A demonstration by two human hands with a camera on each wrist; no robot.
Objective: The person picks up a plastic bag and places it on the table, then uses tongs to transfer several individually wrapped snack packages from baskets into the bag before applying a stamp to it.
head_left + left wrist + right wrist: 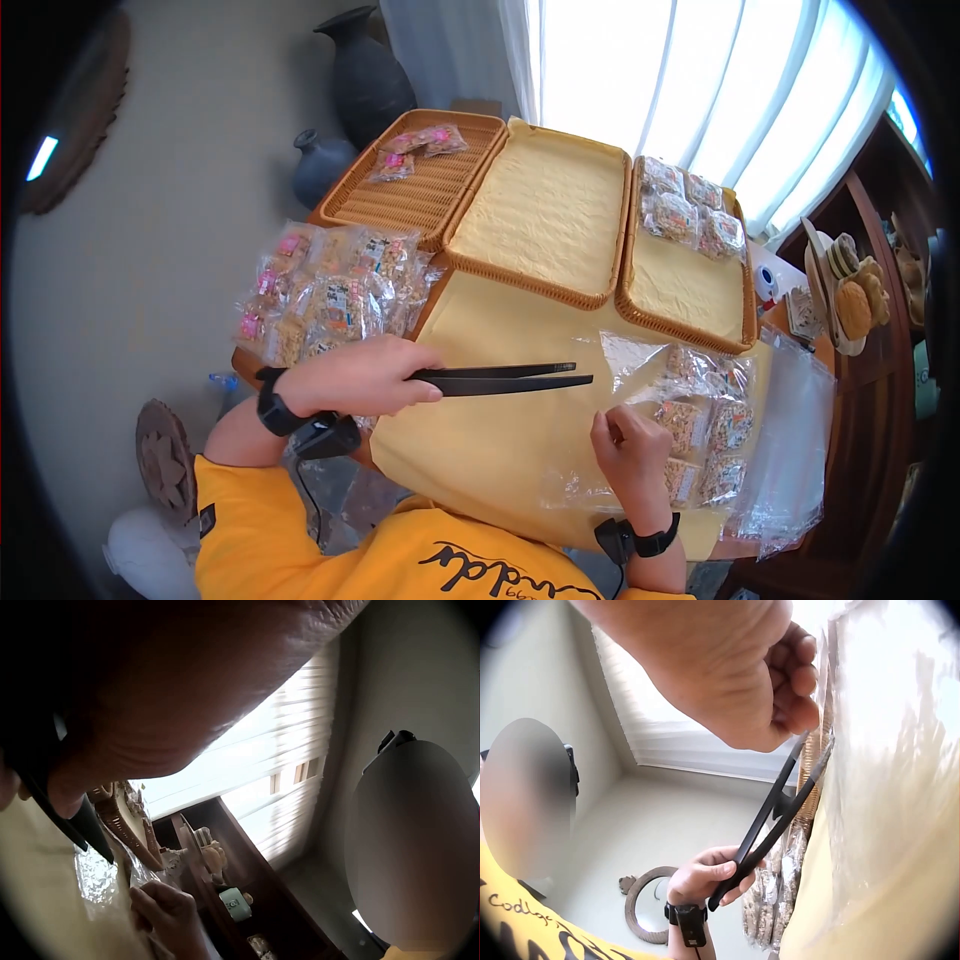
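My left hand (365, 375) grips black tongs (500, 380), which point right across the table. Their tips stand slightly apart with nothing between them. Opposite, my right hand (635, 455) has its fingers curled, the fingertips pinching at the film of a large clear plastic bag (877, 772). Inside that bag lie several small packets of puffed-grain snack (728, 425), in rows to the right of the hand. In the right wrist view, the tong tips overlap the space just below my right fingertips.
Three wicker trays line the back: the left tray (345, 205) holds pink-labelled packets, the middle tray (540, 210) has only a paper lining, the right tray (690, 290) holds several snack packets. A filled bag (340, 295) lies left. Flat plastic bags (790, 440) lie at the right edge.
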